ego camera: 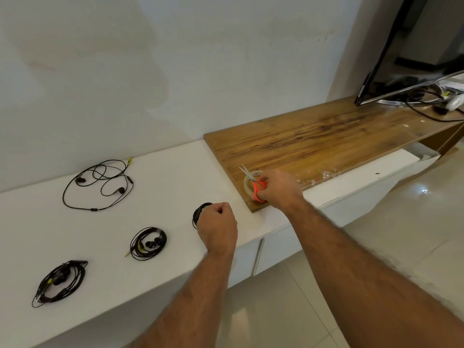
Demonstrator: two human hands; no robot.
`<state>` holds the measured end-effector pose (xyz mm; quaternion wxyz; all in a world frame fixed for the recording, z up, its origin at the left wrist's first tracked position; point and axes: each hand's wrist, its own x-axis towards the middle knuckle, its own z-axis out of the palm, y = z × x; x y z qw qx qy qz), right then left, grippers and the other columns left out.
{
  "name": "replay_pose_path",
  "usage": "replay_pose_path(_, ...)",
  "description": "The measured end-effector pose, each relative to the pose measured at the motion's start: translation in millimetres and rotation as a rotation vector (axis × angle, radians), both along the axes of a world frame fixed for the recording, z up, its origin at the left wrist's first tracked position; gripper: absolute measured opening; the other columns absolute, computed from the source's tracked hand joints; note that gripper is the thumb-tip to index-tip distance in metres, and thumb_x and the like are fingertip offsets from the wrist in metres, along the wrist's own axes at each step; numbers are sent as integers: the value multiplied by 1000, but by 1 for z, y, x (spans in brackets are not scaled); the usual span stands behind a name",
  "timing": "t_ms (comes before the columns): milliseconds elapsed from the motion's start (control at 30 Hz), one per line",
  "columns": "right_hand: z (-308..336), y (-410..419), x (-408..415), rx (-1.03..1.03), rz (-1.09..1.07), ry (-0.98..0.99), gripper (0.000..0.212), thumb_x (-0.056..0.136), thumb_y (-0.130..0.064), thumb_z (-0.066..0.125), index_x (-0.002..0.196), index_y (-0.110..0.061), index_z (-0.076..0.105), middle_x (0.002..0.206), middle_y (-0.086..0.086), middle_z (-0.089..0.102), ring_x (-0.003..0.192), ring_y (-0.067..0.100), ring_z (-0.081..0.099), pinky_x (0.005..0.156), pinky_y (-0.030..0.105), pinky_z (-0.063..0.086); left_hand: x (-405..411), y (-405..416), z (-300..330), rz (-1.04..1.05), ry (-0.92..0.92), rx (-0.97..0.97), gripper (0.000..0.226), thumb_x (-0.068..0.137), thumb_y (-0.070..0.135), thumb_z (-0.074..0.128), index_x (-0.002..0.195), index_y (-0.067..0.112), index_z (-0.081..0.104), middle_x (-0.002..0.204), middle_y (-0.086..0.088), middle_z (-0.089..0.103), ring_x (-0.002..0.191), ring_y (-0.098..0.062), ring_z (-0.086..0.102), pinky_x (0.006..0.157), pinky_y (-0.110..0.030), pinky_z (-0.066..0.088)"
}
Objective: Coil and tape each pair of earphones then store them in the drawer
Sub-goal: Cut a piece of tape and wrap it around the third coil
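We saw the white counter point(175, 172) filling the left of the frame and the wooden top point(326, 136) at right. 3 earphone sets lay at left: 1 loose point(100, 184), 2 coiled point(148, 243) point(60, 282). Our left hand point(217, 227) gripped a 4th coil point(199, 214); our right hand point(278, 188) gripped orange scissors point(256, 184) above a tape roll point(248, 185).

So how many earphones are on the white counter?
4. An uncoiled pair lies at the back left, one coiled pair at the front left, another coiled pair mid-counter, and a coiled pair in the left hand, mostly hidden.
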<state>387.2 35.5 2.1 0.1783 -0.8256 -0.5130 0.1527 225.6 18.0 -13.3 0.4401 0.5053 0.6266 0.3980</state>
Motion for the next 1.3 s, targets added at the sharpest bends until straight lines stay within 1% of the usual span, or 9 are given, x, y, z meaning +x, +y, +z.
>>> replay_pose_path(133, -1, -11, 11, 115, -33, 258, 39, 71, -25, 84, 106, -21, 68, 90, -5, 70, 86, 12, 65, 74, 27, 54, -2, 2, 2, 14, -19, -38, 38, 93, 15, 53, 57, 28, 55, 58, 0, 62, 55, -14, 61, 59, -34, 55)
replay_pose_path(233, -2, -19, 18, 222, -78, 365, 31, 73, -23, 81, 101, -24, 70, 82, -5, 71, 84, 14, 68, 72, 29, 55, -3, 0, 4, 14, -47, -45, 37, 91, 14, 54, 57, 27, 54, 58, 0, 62, 54, -15, 61, 60, -37, 56)
replay_pose_path(333, 2, -33, 16, 288, -100, 540, 25, 77, -24, 80, 100, -25, 68, 79, -1, 70, 74, 16, 65, 62, 30, 53, -1, -2, 5, 3, -109, -86, 31, 90, 12, 55, 61, 23, 59, 56, 1, 60, 53, -16, 59, 55, -35, 52)
replay_pose_path(467, 0, -65, 1, -44, 106, 857, 21, 88, -27, 70, 106, -18, 67, 84, 6, 71, 63, 14, 58, 62, 32, 56, -1, -5, 9, 40, -300, -232, 15, 88, 8, 56, 75, 10, 62, 61, -1, 59, 53, -14, 54, 46, -25, 40)
replay_pose_path(533, -11, -77, -8, -214, 164, 933, 28, 90, -32, 66, 111, -12, 64, 88, 8, 72, 65, 15, 59, 64, 35, 57, 0, -6, 12, 73, -392, -323, 13, 88, 6, 56, 76, 7, 62, 64, -3, 59, 53, -12, 52, 43, -23, 38)
replay_pose_path(633, -24, -84, -18, -309, 181, 966, 38, 94, -40, 59, 115, -9, 61, 91, 7, 72, 65, 15, 59, 64, 32, 56, 0, -6, 16, 98, -479, -422, 18, 88, 4, 56, 71, 7, 59, 64, -4, 56, 49, -10, 48, 39, -20, 35)
replay_pose_path(833, -21, -75, -23, -283, 190, 949, 44, 96, -46, 52, 115, -7, 61, 91, 6, 72, 58, 11, 53, 55, 25, 48, -3, -6, 19, 77, -536, -528, 20, 89, 4, 56, 69, 6, 58, 59, -3, 54, 47, -8, 46, 36, -17, 33)
replay_pose_path(1000, -19, -66, -20, -241, 164, 955, 41, 97, -42, 55, 115, -6, 62, 89, 6, 72, 53, 10, 48, 50, 23, 44, -3, -1, 17, 74, -550, -542, 19, 88, 5, 56, 69, 6, 59, 58, -2, 53, 46, -8, 45, 35, -16, 34)
replay_pose_path(1300, -22, -66, -20, -156, 130, 962, 31, 94, -31, 61, 109, -4, 66, 85, 8, 73, 53, 10, 48, 52, 24, 46, -4, 2, 15, 78, -512, -506, 19, 89, 5, 57, 70, 6, 60, 60, -3, 55, 47, -8, 46, 38, -17, 35)
